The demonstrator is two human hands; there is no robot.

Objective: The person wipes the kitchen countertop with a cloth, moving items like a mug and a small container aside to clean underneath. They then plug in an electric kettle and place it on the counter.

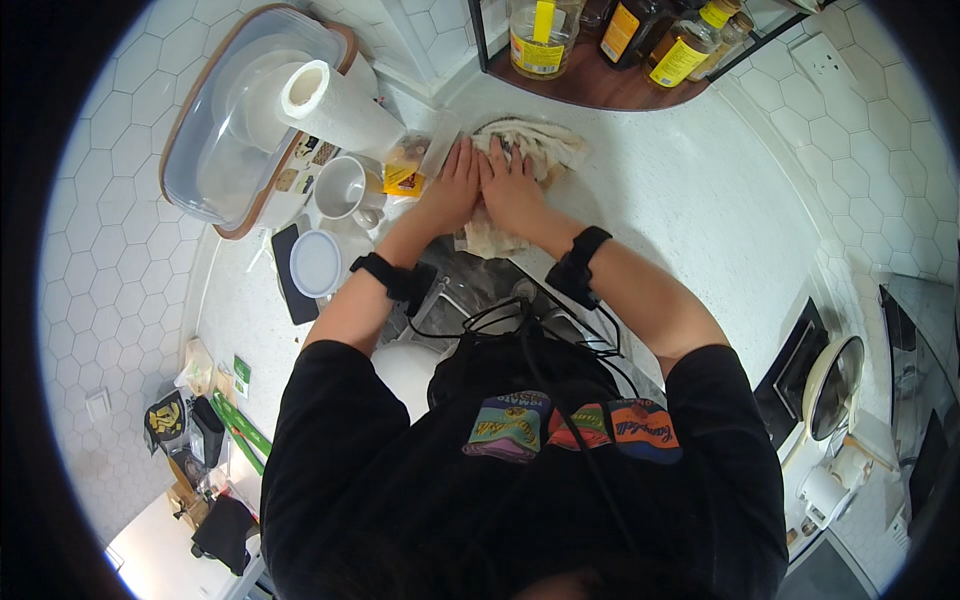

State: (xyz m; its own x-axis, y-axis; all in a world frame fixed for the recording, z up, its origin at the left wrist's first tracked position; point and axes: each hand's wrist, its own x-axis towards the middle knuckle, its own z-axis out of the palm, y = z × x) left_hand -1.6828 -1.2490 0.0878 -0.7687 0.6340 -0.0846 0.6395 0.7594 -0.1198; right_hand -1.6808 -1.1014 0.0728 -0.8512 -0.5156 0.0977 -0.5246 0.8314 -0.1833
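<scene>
Side by side, my left hand (451, 187) and my right hand (514, 187) press down on a crumpled, stained cream cloth (559, 146) on the white countertop. Part of the cloth comes out below my palms, near the counter's front edge. My right fingers are slightly spread over its bunched upper part. The left fingers lie close together, beside a clear plastic container (440, 144). A yellow packet (403, 181) and a white mug (345, 187) stand left of my left hand. What lies under my palms is hidden.
A paper towel roll (341, 109) leans by a clear storage bin (217, 142). A lidded tub (324, 262) stands near a dark flat object (289, 277). Bottles (544, 45) fill a corner shelf (600, 94). A sink (480, 277) lies below my wrists; a lidded pan (832, 386) sits right.
</scene>
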